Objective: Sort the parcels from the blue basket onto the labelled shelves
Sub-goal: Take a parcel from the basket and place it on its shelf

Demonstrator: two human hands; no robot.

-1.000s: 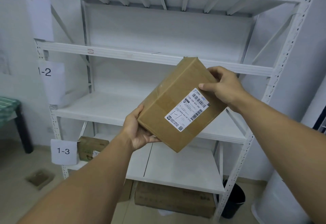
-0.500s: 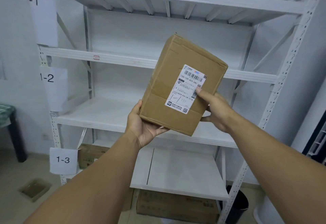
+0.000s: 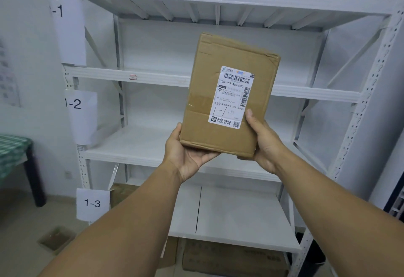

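Note:
I hold a brown cardboard parcel (image 3: 220, 102) upright in front of the white shelf rack (image 3: 317, 92). Its white shipping label (image 3: 234, 96) faces me, with "1-1" handwritten near the bottom. My left hand (image 3: 185, 156) cups the parcel's lower left corner from below. My right hand (image 3: 264, 143) grips the lower right corner, thumb lying on the front face beside the label. Paper tags on the rack's left post read 1-1 (image 3: 65, 27), 1-2 (image 3: 83, 115) and 1-3 (image 3: 93, 203). The blue basket is out of view.
Another brown box (image 3: 119, 196) sits at the left of the 1-3 shelf. A large carton (image 3: 234, 259) lies on the floor under the rack, a dark bin (image 3: 314, 252) by its right post. A green-checked table (image 3: 13, 156) stands at the left.
The parcel has turned from a tilt to upright with the label square to me. My right hand slid from the top edge down to the lower right corner.

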